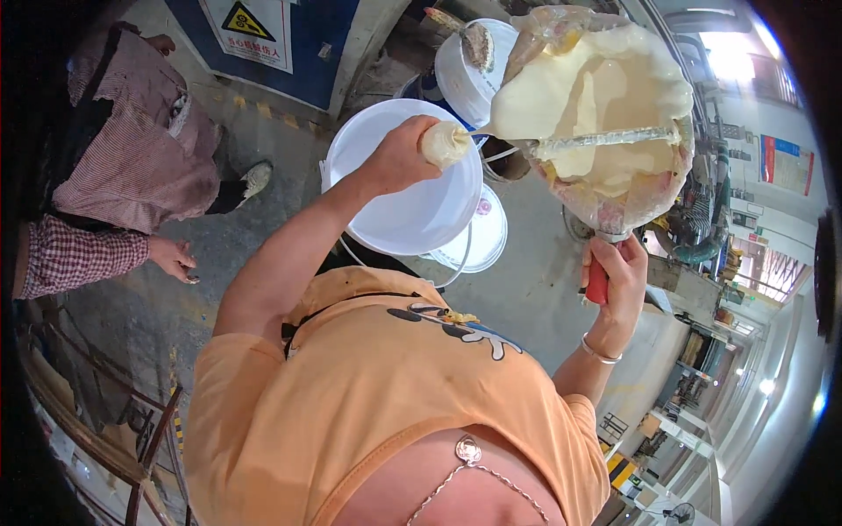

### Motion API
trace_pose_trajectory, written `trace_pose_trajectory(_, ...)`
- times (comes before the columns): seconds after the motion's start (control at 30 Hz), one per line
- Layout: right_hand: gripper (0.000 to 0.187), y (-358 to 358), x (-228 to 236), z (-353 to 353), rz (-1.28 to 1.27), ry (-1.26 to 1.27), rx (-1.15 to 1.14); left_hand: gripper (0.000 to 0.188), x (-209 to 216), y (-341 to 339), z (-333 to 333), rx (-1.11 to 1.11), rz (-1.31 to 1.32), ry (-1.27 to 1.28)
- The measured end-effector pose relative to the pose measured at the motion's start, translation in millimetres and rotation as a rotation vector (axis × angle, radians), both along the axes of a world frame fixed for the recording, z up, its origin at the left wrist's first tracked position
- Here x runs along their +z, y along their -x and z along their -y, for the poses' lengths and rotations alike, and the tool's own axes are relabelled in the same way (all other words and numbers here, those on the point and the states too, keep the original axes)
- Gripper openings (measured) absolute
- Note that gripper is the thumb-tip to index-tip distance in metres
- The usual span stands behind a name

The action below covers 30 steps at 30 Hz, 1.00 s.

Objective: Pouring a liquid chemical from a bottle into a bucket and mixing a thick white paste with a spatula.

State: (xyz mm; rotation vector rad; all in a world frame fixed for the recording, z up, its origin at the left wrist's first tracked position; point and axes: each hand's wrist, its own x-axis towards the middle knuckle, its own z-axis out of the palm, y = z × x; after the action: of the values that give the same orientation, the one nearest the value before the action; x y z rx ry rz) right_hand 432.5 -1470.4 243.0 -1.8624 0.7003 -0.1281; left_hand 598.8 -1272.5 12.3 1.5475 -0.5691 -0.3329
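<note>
My left hand (405,159) is closed round a cream-coloured, rounded handle (445,145), held over a white bucket (336,162). A thin rod runs from that handle toward a plastic-wrapped container (660,209). Thick cream-coloured liquid (535,101) fills the container and coats its rim. Across its mouth lies a coated bar (614,138). My right hand (621,267) grips a red-handled tool (597,279). The tool's metal collar meets the container's near edge; its working end is hidden.
Another white bucket with a lid (456,83) stands behind, bearing a crusted brush-like thing (478,46). A round white lid (485,241) lies below the near bucket. At left stands a person in a checked sleeve (83,254). A blue panel (316,26) and hoses (710,228) flank the area.
</note>
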Motion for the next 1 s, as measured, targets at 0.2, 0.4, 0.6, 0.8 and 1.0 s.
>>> trace_pose_trajectory(0.2, 0.012, 2, 2, 0, 0.011, -0.008, 0.014, 0.054, -1, 1, -2, -0.004, -0.009, -0.01)
trace_pose_trajectory(0.4, 0.011, 0, 5, -3, 0.02, -0.012, -0.007, 0.052, -2, 1, -4, 0.002, -0.005, -0.001)
trace_pose_trajectory(0.6, 0.01, 2, 5, 0, 0.028, -0.013, 0.005, 0.064, -10, -1, -7, -0.045, 0.004, -0.102)
trace_pose_trajectory(0.8, 0.012, 1, 3, -1, 0.018, -0.016, -0.012, 0.064, -10, 2, -7, -0.038, -0.002, -0.091)
trace_pose_trajectory(1.0, 0.012, 3, 1, 0, -0.021, 0.009, -0.006, 0.056, -7, 4, -6, -0.013, -0.006, -0.014)
